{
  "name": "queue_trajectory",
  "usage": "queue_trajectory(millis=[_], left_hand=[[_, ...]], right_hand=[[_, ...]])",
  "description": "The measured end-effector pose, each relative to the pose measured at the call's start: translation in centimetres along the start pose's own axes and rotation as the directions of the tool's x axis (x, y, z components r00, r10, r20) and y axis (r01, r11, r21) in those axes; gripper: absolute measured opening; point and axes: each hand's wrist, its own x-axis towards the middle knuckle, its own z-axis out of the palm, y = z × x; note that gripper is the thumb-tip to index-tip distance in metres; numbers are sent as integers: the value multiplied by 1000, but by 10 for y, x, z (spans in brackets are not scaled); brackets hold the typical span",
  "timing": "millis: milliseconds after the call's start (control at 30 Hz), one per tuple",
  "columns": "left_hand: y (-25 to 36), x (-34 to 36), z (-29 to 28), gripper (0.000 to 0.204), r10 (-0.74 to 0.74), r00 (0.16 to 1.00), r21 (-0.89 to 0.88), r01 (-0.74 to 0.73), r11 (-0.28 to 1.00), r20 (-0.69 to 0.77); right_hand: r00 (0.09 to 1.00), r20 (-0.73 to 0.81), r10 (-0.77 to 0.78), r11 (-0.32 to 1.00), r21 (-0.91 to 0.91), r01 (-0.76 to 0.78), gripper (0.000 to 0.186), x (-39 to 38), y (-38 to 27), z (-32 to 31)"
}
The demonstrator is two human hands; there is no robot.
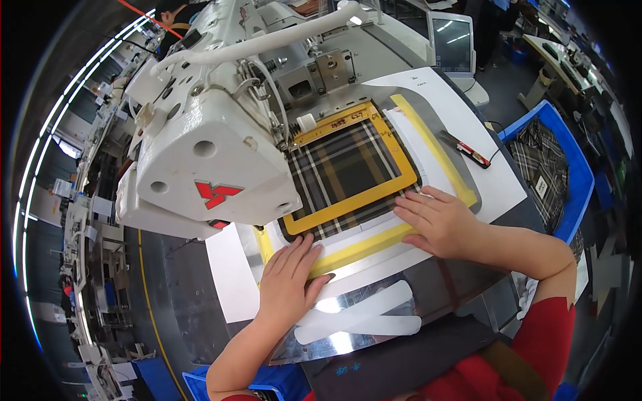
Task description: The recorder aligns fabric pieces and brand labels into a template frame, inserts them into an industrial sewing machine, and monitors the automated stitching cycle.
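In the head view, we lay our left hand [287, 275] beside the near-left corner of the yellow frame [353, 204], our right hand [438, 222] beside its near-right, fingers extended and unclenched, plaid cloth [348, 159] lying under and inside it.

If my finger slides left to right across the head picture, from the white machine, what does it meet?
Going by middles: white machine, left hand, yellow frame, right hand, blue bin holding plaid fabric.
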Motion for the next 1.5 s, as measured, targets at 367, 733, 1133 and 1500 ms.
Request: queue_trajectory(millis=[367,733,1133,1500], left_hand=[[-4,-1,0,42,17,998,-36,-19,999,-55],[-5,-7,4,30,-19,997,-92,12,996,-68],[-11,-3,8,20,18,985,-138,-42,990,-170],[70,9,-63,43,248,946,-887,75,457,208]], right_hand=[[999,12,-33,994,-108,34,40,4,-4,-3],[980,-199,16,991,136,11,30,-27,-9,-33],[-13,-198,980,-12,9,-1000,65,-371,230,-27],[140,-481,866,130,-54,-990,24,-364,233,-53]])
